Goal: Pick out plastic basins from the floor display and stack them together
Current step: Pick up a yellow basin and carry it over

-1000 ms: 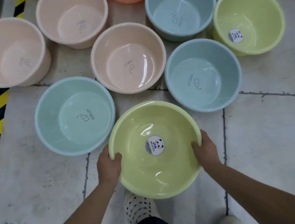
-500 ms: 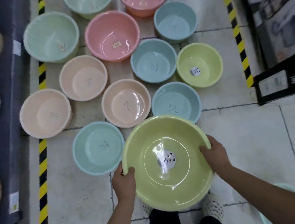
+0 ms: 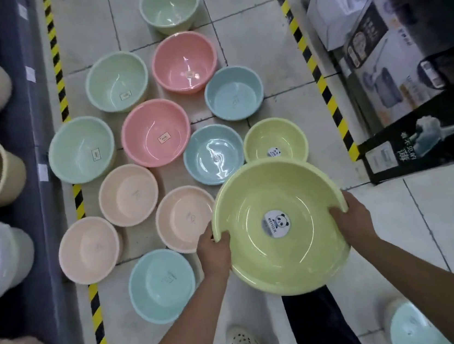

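Now the left hand and right hand curl over opposite rim edges of the large yellow-green basin, holding it above the floor, near the small yellow-green basin. Looks light, stiff, glossy-slick plastic, so the rim seems the surest hold.

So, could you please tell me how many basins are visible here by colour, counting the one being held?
Yellow-green basins: 2, one gripped by the left hand and right hand
Pink basins: 2
Peach basins: 3
Pale green basins: 3
Blue basins: 4, one cut off at the bottom right corner
Total: 14
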